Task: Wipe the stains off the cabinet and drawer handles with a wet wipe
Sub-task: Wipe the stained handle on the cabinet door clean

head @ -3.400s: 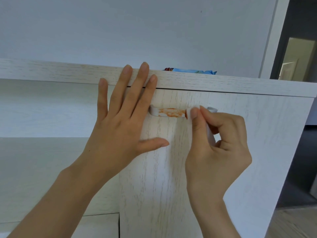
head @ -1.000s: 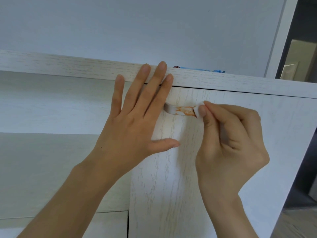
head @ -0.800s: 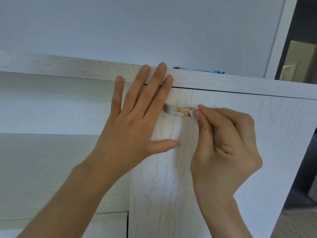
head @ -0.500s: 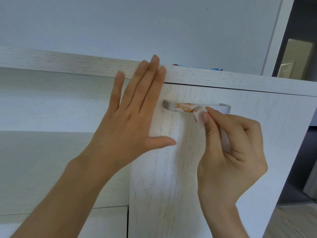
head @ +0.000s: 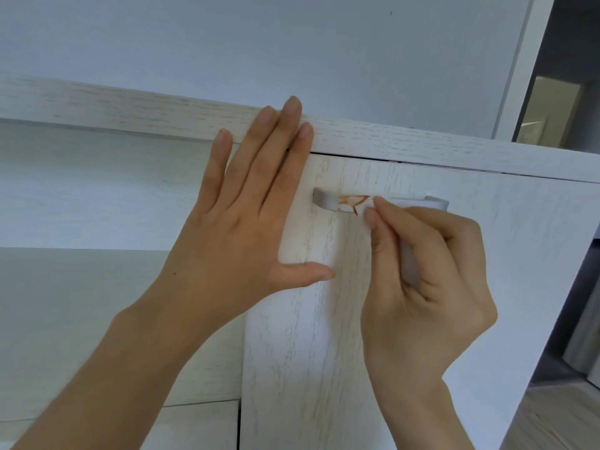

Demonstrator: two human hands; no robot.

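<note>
Cabinet door handle [head: 328, 200]: orange stain [head: 352, 203] left of centre. Right hand [head: 422, 280] pinched folded wet wipe [head: 409, 264] against it; left hand [head: 246, 203] flat, bracing door [head: 324, 319]. Risk: smearing residue if wipe saturated.

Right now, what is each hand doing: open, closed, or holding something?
Left hand: open, flat against the cabinet door, fingers straight.
Right hand: closed, pinching the wet wipe against the stained handle.
</note>
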